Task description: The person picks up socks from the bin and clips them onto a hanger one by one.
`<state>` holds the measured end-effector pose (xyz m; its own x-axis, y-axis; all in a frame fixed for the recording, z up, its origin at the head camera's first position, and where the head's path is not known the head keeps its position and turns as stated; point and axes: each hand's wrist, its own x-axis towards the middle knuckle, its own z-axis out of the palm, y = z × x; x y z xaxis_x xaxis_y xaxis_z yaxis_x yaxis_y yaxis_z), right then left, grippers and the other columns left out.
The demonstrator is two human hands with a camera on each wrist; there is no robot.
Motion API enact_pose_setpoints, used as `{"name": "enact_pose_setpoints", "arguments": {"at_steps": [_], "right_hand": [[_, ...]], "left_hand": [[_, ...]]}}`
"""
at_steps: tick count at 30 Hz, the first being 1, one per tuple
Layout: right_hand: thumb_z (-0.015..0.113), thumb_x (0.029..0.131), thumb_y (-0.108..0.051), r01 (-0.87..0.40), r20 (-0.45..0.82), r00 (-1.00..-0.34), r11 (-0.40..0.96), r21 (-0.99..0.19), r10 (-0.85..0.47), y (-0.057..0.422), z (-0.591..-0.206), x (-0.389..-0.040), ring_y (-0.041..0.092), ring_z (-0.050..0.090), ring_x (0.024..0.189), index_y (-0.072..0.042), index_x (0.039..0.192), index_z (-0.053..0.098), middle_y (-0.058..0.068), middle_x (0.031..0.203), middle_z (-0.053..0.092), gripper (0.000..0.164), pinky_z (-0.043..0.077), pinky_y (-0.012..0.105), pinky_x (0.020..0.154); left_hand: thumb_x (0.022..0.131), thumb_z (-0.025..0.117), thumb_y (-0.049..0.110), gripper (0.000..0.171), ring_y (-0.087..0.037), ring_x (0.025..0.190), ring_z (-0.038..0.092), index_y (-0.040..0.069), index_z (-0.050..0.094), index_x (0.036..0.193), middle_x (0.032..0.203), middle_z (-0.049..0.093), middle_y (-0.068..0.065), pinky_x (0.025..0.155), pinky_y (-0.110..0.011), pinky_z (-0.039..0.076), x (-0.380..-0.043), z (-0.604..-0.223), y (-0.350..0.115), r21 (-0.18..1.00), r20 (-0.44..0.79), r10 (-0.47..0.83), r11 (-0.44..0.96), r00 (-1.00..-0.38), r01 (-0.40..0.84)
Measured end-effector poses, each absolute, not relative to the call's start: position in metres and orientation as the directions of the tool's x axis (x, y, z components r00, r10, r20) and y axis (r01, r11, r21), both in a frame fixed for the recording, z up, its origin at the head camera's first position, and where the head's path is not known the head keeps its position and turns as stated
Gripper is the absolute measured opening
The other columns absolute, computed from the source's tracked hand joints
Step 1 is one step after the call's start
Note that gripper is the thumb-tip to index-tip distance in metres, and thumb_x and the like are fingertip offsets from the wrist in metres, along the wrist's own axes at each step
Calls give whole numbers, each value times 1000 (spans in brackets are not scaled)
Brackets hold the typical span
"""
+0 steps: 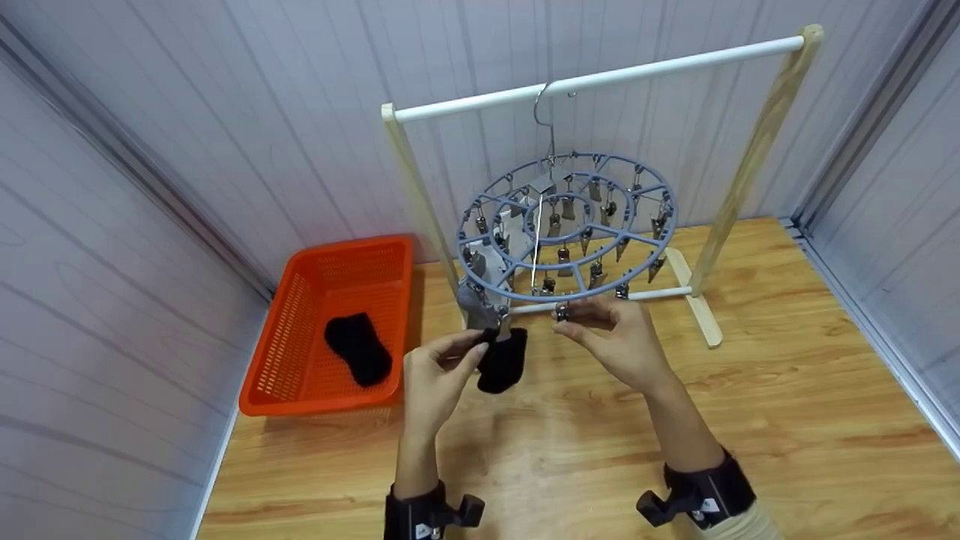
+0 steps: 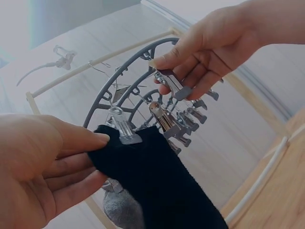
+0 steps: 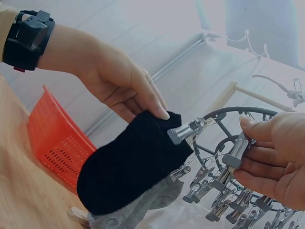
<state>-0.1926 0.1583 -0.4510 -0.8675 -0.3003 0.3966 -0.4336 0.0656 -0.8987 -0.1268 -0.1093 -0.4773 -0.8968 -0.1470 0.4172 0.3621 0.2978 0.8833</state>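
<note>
My left hand (image 1: 435, 382) pinches the cuff of a black sock (image 1: 504, 366) between thumb and fingers. One metal clip (image 2: 125, 126) bites the sock's cuff beside my left thumb, and the sock hangs below it. My right hand (image 1: 626, 345) pinches a neighbouring clip (image 3: 237, 150) between thumb and fingers; no cloth is in that clip. Both clips belong to a round blue-grey drying hanger (image 1: 673, 206), which hangs by its hook. Grey (image 1: 472, 304) and white (image 1: 489, 262) socks hang on its left side.
An orange basket (image 1: 319, 410) stands on the floor at left, with another black sock (image 1: 358, 349) inside. A rack with a white rail (image 1: 675, 66) and wooden posts (image 1: 757, 154) carries the hanger. Several bare clips dangle from the rings. Panelled walls (image 1: 315, 75) stand behind.
</note>
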Motion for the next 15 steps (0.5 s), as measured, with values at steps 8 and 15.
{"name": "enact_pose_setpoints", "arguments": {"at_steps": [8, 15], "right_hand": [[85, 91, -7, -424, 394, -859, 25, -905, -327, 159, -450, -193, 21, 77, 94, 1, 108, 79, 13, 103, 78, 19, 62, 33, 87], [83, 94, -15, -426, 390, -847, 23, -904, -362, 159, -452, -195, 24, 77, 97, -4, 111, 80, 8, 105, 79, 21, 62, 37, 89]], "left_hand": [[94, 83, 13, 16, -23, 86, 78, 8, 82, 109, 99, 81, -4, 72, -31, 64, -127, -477, -110, 886, 385, -135, 330, -913, 325], [98, 79, 17, 15, -17, 89, 76, 13, 81, 113, 104, 80, -4, 78, -36, 63, -126, -476, -114, 870, 371, -128, 393, -920, 296]]}}
